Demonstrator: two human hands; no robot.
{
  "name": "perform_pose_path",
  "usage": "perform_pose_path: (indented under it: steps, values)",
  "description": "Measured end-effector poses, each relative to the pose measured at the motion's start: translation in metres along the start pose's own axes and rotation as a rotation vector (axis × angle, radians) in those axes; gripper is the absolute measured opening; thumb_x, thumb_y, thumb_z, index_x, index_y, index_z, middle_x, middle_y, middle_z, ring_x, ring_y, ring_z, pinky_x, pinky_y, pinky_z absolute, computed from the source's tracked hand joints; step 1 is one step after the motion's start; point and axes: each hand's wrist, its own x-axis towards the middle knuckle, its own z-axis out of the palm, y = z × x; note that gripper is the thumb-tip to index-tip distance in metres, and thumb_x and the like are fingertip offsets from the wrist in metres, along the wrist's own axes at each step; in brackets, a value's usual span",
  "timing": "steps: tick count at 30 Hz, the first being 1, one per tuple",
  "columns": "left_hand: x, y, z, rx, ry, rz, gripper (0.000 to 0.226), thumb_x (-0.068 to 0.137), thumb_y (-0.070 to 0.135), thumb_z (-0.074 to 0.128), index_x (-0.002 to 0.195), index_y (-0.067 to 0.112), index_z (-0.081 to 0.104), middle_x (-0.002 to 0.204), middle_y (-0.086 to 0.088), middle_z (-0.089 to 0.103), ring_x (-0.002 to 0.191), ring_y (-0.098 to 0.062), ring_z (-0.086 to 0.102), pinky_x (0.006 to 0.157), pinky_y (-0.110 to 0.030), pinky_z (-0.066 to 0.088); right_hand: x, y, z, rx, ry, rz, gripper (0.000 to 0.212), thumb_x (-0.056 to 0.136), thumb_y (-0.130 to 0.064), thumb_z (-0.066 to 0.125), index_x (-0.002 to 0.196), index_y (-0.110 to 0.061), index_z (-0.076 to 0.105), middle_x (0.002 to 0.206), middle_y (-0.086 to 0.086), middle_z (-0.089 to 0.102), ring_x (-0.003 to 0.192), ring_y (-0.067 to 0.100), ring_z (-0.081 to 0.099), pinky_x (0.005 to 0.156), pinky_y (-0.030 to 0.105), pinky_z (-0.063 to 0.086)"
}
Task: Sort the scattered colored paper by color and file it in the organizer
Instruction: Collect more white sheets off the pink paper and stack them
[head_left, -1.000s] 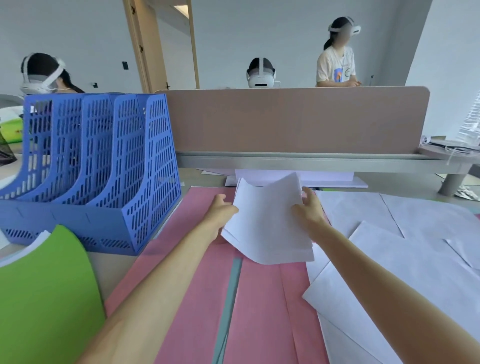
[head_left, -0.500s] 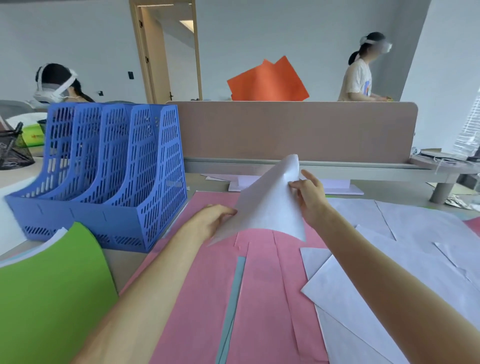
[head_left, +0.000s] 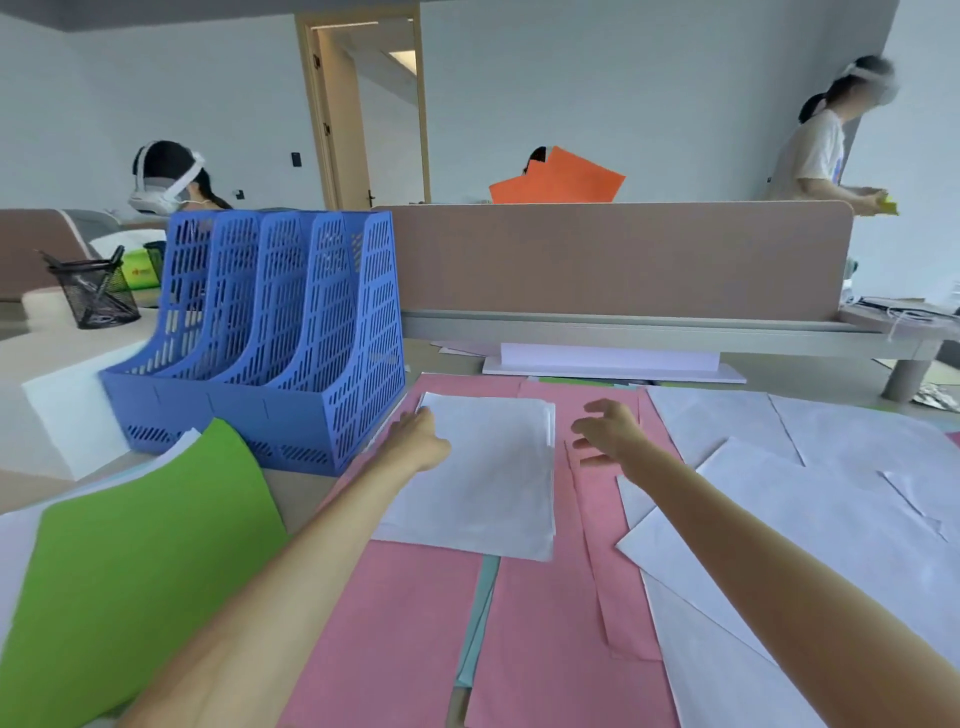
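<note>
White paper (head_left: 483, 478), a thin stack of sheets, lay flat on the pink sheets (head_left: 415, 623) spread across the middle of the desk (head_left: 296, 488), just right of the blue organizer (head_left: 270, 332). The left hand (head_left: 421, 441) lay at the stack's left edge, its fingers reaching to the far left corner; whether they pinched the edge or only rested on it could not be told. The right hand (head_left: 608, 436) hovered over the pink paper just beside the stack's right edge, fingers spread wide and holding nothing.

The organizer stood upright at the left of the desk, its slotted compartments side by side. A green sheet (head_left: 140, 545) curved up in front of it, nearest the camera. More white sheets (head_left: 779, 519) overlapped at the right, and a pale teal strip (head_left: 480, 613) showed between two pink sheets. Behind the divider panel (head_left: 623, 260) someone held up orange paper (head_left: 561, 179). A black mesh pen cup (head_left: 96, 296) stood at the far left.
</note>
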Motion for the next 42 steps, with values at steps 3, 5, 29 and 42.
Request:
perform_pose_path:
  steps: [3,5,29,42]
  values:
    - [-0.019,0.038,0.012,-0.157,-0.117,0.149,0.050,0.092,0.020,0.046,0.141,0.016,0.037,0.144,-0.004,0.042,0.123,-0.023,0.048,0.094,-0.030,0.043,-0.007,0.005,-0.026,-0.043,0.068,-0.034,0.040,0.087,-0.007,0.055,0.127,-0.011,0.054,0.101,0.010,0.064,0.084,0.021,0.062,0.065,0.030,0.055]
    - [-0.036,0.069,0.023,-0.267,-0.188,0.236,0.046,0.093,0.021,0.047,0.139,0.019,0.041,0.140,0.000,0.048,0.121,-0.019,0.050,0.098,-0.032,0.045,-0.016,0.014,-0.047,-0.090,0.120,-0.047,0.037,0.086,-0.008,0.055,0.123,-0.012,0.059,0.099,0.006,0.063,0.085,0.021,0.060,0.071,0.031,0.053]
    - [-0.156,0.158,0.084,-0.456,-0.670,0.282,0.010,0.093,0.020,0.054,0.095,0.011,0.057,0.078,-0.006,0.069,0.056,-0.016,0.061,0.048,-0.023,0.032,-0.144,0.121,-0.195,-0.463,0.335,0.172,0.061,0.079,-0.032,0.071,0.135,-0.022,0.049,0.125,0.009,0.057,0.125,0.029,0.047,0.098,0.036,0.045]
    - [-0.139,0.160,0.087,-0.887,-0.426,-0.037,0.037,0.090,0.008,0.057,0.126,0.008,0.048,0.122,-0.005,0.044,0.110,-0.022,0.044,0.086,-0.040,0.049,-0.157,0.113,-0.172,-0.716,0.139,0.063,0.065,0.083,-0.038,0.068,0.141,-0.024,0.042,0.144,0.002,0.044,0.137,0.024,0.034,0.111,0.041,0.031]
